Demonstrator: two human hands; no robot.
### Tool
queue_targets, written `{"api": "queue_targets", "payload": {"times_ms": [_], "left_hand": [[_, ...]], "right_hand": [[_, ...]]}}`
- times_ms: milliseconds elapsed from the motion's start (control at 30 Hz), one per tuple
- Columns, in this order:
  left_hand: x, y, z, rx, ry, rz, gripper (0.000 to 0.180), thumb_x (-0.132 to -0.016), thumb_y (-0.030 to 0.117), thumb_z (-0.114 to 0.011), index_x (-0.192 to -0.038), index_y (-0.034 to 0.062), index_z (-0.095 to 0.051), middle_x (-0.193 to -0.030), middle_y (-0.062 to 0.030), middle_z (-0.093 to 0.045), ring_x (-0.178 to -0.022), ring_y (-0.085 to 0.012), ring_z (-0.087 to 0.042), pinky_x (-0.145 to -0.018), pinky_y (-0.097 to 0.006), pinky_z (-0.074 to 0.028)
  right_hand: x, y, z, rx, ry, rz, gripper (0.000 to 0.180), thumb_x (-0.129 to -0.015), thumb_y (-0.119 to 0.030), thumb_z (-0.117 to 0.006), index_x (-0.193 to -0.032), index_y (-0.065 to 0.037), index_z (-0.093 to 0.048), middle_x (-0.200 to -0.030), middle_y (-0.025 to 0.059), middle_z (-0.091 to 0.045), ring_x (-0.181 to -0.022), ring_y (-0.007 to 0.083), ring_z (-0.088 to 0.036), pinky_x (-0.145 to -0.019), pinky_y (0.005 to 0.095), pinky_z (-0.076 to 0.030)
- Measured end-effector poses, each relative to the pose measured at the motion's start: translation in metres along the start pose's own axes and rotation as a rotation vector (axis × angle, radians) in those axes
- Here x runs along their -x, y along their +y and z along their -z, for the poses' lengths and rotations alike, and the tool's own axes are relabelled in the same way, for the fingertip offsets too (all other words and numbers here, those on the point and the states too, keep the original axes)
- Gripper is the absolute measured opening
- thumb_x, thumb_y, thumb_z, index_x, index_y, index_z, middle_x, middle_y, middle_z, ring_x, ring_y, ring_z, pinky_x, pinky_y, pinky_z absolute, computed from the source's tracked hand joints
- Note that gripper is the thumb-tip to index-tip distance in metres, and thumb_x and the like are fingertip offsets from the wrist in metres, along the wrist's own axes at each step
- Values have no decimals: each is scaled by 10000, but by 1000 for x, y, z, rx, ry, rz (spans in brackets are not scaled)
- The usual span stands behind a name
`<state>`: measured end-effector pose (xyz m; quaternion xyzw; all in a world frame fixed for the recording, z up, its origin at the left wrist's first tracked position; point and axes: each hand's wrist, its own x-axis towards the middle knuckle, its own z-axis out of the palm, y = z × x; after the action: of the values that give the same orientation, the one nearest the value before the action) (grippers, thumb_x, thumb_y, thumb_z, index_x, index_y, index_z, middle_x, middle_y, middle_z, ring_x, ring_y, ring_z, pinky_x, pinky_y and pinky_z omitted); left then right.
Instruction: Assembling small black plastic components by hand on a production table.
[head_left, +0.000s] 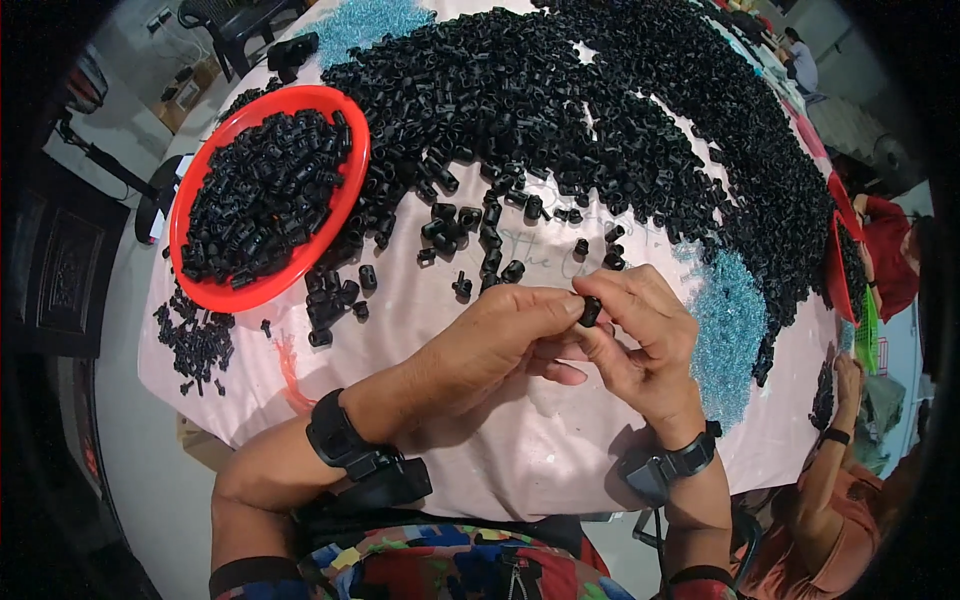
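Over the near part of the table, my two hands meet at one small black plastic part (591, 312). My right hand (648, 345) pinches it between thumb and forefinger. The thumb of my left hand (510, 322) presses at the same part from the other side, its fingers curled below and partly hidden. Just beyond my hands lie several loose black plastic parts (492, 245), some standing in a rough row. A small stemmed black piece (462, 285) sits alone near my left wrist.
A red basin (363, 165) heaped with black parts stands at the left. Big piles of black parts (560, 90) cover the far table. Clear bluish small pieces (728, 340) lie at the right, small black pieces (195, 340) and pink string (290, 375) at the left. Other people (835, 510) sit along the right.
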<state>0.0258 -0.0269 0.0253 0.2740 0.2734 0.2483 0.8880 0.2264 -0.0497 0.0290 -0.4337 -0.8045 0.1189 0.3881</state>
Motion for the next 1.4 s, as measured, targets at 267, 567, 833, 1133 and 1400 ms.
{"api": "queue_targets", "payload": {"times_ms": [267, 567, 833, 1133, 1400], "left_hand": [[2, 6, -1, -108, 62, -52, 255, -1001, 256, -677, -1151, 51, -701, -1046, -28, -719, -909, -82, -675, -812, -238, -548], [-6, 1, 12, -306, 69, -133, 240, -995, 270, -693, -1091, 51, -698, -978, -12, -708, -843, -90, -671, -756, -260, -565], [-8, 6, 14, -87, 68, -142, 404, -1060, 388, -567, -1159, 7, -660, -1087, -87, -699, -954, -174, -728, -728, -265, -584], [-3, 4, 9, -210, 71, -143, 416, -1048, 405, -582, -1176, 21, -676, -1091, -57, -710, -922, -134, -722, -658, -244, -576], [-11, -9, 12, -443, 53, -236, 294, -1022, 320, -646, -1120, 53, -718, -927, -4, -728, -852, -74, -696, -641, -219, -542]], "right_hand": [[-1, -2, 0, -19, 19, -17, 518, -674, -4, -827, -1181, -27, -725, -1103, 118, -705, -932, 259, -655, -781, 329, -540], [-2, 1, -2, 23, 19, 39, 505, -668, -9, -847, -1159, -26, -731, -1094, 114, -704, -926, 262, -652, -777, 338, -536], [2, 1, 6, -15, 35, -60, 434, -732, -36, -840, -1151, -22, -730, -1069, 122, -721, -890, 254, -658, -736, 329, -535], [1, -6, 8, -30, 31, -25, 360, -813, -122, -815, -1145, -20, -721, -1042, 137, -719, -863, 252, -658, -718, 324, -535], [3, -15, 4, -4, 57, -119, 437, -779, -81, -808, -1200, -18, -709, -1132, 139, -698, -967, 273, -637, -741, 338, -522]]}}
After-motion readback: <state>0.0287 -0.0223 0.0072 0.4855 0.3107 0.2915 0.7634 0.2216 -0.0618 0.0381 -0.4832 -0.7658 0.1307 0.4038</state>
